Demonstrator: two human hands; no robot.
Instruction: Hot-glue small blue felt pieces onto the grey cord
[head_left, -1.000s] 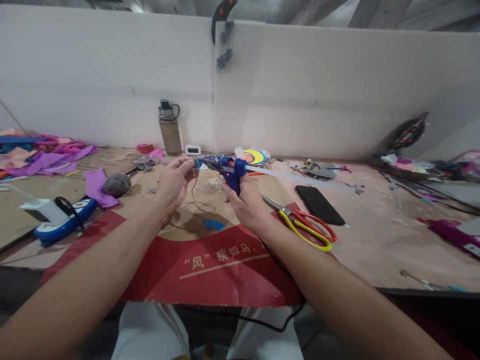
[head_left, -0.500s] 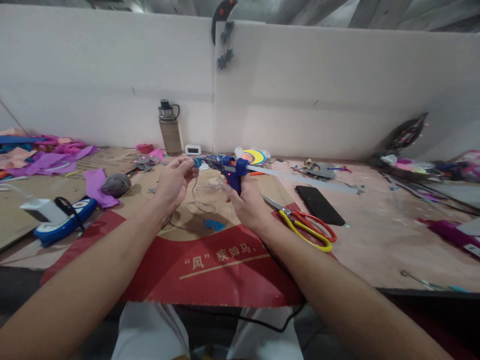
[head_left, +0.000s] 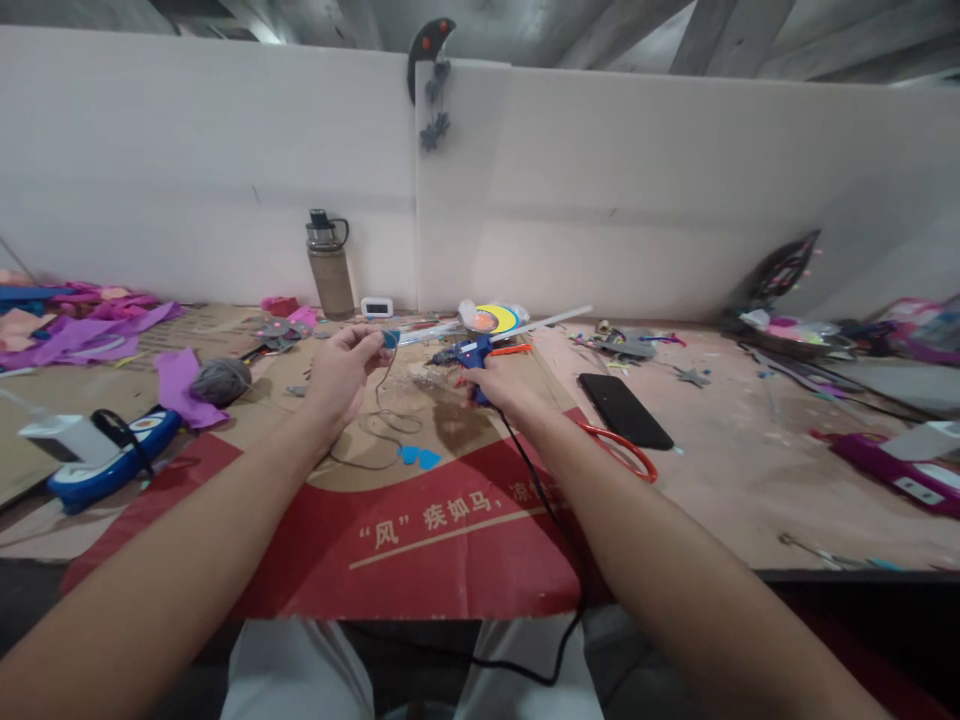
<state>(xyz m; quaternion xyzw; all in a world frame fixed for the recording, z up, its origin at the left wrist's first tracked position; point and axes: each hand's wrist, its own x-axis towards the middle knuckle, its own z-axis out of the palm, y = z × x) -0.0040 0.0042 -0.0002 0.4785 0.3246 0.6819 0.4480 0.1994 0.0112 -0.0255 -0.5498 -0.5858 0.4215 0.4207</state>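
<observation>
The blue plastic glue gun, gripped by the right hand, has been drawn away from the small blue piece pinched by the left hand above brown cardboard; gluing seems paused

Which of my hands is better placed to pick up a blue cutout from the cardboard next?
Probably your right hand, once it sets down the glue gun. Your left hand pinches a blue piece with string hanging below, so freeing it seems harder.
</observation>
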